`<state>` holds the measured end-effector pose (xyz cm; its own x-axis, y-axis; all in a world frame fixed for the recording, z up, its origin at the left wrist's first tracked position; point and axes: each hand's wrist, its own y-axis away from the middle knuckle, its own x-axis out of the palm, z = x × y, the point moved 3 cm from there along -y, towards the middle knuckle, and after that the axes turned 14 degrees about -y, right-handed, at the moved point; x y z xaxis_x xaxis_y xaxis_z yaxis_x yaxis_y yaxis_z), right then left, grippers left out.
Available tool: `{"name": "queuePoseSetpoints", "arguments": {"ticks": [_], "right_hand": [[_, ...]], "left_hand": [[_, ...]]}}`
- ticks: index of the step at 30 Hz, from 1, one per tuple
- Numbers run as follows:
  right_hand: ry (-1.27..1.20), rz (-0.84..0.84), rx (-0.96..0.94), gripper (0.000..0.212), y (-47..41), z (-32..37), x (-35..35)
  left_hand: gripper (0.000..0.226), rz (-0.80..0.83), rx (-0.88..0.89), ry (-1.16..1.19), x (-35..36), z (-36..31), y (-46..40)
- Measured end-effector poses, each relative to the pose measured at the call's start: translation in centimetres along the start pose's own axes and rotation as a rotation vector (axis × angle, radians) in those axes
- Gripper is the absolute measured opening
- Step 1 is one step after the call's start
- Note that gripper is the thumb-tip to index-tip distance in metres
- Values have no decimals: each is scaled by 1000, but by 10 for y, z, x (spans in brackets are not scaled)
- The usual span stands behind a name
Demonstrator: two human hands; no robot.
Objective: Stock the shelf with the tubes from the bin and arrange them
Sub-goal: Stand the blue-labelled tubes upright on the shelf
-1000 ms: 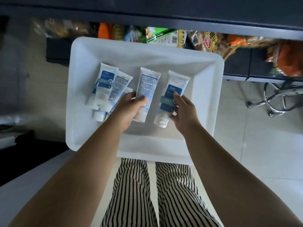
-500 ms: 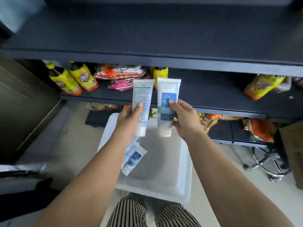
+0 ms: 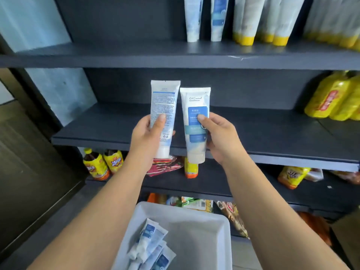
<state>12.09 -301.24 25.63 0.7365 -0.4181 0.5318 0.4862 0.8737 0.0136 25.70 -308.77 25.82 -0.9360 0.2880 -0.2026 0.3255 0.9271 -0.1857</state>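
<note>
My left hand (image 3: 148,137) grips a white tube (image 3: 164,106) with its printed back facing me, cap down. Beside it, my right hand (image 3: 220,137) grips a second white tube (image 3: 195,121) showing a blue label, also cap down. Both tubes are held upright in front of the dark middle shelf (image 3: 263,133). Below, the white bin (image 3: 194,225) holds a few more tubes (image 3: 150,248) at its left side. On the top shelf (image 3: 136,53) stand two matching white tubes (image 3: 204,18).
Yellow-capped tubes (image 3: 263,20) fill the top shelf's right side. Yellow bottles (image 3: 335,98) stand at the middle shelf's right end. Lower shelves carry drink bottles (image 3: 103,164) and snack packets (image 3: 165,166). A dark panel (image 3: 29,162) stands at left.
Both hands lifted a tube each out of the bin and raised them from the lower shelf level to the middle shelf. The view tilted upward, revealing the top shelf.
</note>
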Motion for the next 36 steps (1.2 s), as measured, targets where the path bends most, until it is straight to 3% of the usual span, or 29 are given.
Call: {"name": "queuePoseSetpoints", "arguments": {"ticks": [11,17,21,29,32,36], "right_hand": [[-81,72,-396,19,-56,105,73],[-140,-26,-563,19,-118,155,83],[-131,-100,-556,20,-164,156,70],[-44,-63,-490,17,-201,155,56],[181,-10,-419,16,-199,155,46],[452,44,-292,22,-198,161,32]], "left_hand": [[22,40,247,96,-19,-98,-111],[26,107,310,117,-18,-120,-186],[23,125,283,150,-2,-115,-219],[28,289,217,164,27,-113,-250],[29,365,201,156,26,-113,-257],[44,488,216,-83,17,-116,-260]]}}
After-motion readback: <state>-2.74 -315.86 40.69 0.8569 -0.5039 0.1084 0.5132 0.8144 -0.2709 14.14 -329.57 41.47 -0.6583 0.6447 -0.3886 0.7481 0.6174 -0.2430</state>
